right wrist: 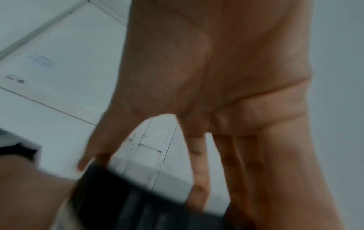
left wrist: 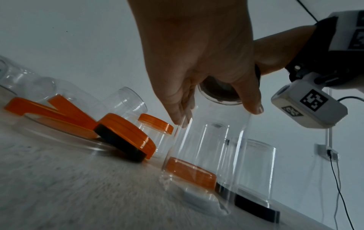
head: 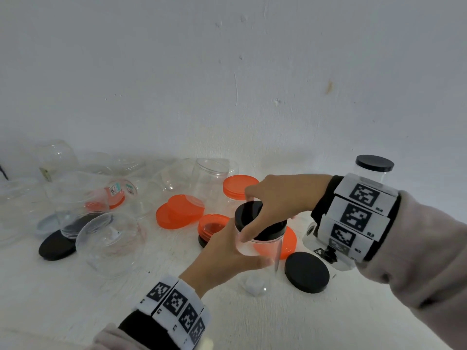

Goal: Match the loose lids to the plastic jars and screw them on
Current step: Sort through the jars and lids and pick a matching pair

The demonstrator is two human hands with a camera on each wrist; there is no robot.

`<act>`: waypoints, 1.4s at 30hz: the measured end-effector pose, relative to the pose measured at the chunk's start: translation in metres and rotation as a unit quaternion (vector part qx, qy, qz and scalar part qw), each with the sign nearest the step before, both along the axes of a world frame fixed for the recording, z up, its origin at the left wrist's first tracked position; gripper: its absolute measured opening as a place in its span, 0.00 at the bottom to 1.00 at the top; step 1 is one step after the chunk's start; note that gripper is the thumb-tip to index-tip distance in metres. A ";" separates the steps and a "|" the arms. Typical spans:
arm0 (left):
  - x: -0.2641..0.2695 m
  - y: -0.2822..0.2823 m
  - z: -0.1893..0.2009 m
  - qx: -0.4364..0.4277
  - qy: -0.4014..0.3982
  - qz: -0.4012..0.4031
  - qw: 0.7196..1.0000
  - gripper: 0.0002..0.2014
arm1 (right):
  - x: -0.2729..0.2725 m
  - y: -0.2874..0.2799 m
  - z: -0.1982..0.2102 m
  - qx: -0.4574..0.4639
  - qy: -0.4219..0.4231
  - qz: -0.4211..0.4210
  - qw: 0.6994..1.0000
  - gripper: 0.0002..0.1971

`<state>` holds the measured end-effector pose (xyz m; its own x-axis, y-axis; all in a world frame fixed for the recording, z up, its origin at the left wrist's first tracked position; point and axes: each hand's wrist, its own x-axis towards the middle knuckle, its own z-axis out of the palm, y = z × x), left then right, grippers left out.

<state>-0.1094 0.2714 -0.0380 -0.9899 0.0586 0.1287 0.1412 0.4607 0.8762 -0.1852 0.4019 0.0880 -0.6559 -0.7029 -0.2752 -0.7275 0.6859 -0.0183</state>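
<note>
A clear plastic jar (head: 262,251) stands upright on the white table, and my left hand (head: 249,251) grips its wall just under the neck. A black lid (head: 246,213) sits on the jar's mouth. My right hand (head: 252,219) comes from above, thumb and fingers curled round the lid's rim. In the left wrist view my left hand (left wrist: 216,115) holds the jar (left wrist: 206,147), with the lid (left wrist: 218,91) showing dark through it. In the blurred right wrist view, my right hand (right wrist: 138,179) clasps the lid (right wrist: 128,199).
A loose black lid (head: 307,272) lies right of the jar and an orange lid (head: 288,242) behind it. More orange lids (head: 179,210) and another black lid (head: 56,245) lie left among several open clear jars (head: 108,238). A black-lidded jar (head: 374,170) stands far right.
</note>
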 end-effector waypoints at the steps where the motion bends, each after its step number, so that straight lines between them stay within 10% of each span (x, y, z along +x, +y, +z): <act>1: 0.000 0.000 0.000 0.001 0.000 0.001 1.000 0.37 | 0.000 0.000 0.004 0.017 -0.025 0.018 0.999 0.40; 42: -0.002 -0.001 -0.004 0.010 0.000 -0.006 1.000 0.40 | -0.002 0.002 -0.002 -0.027 0.009 -0.003 1.000 0.40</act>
